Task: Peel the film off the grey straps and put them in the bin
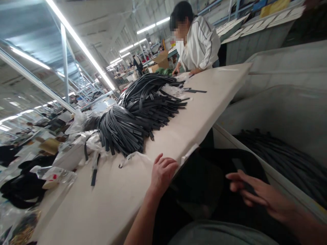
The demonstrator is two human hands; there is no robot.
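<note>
My left hand (163, 172) rests at the near edge of the pale table (163, 144), its fingers loosely bent and apart, with nothing seen in them. A small white piece (189, 153) lies on the edge just beyond its fingertips. Over my lap, my right hand (255, 190) pinches a dark grey strap (239, 165) whose end sticks out past the fingers; this hand is somewhat blurred. A large heap of dark grey straps (125, 127) is spread across the table ahead of my left hand.
A dark-handled cutter or knife (94, 172) lies on the table at left, near plastic bags (58, 175). On my right, a large pale bin (276, 98) holds more dark straps (286, 160). A co-worker in a white jacket (198, 44) leans over the table's far end.
</note>
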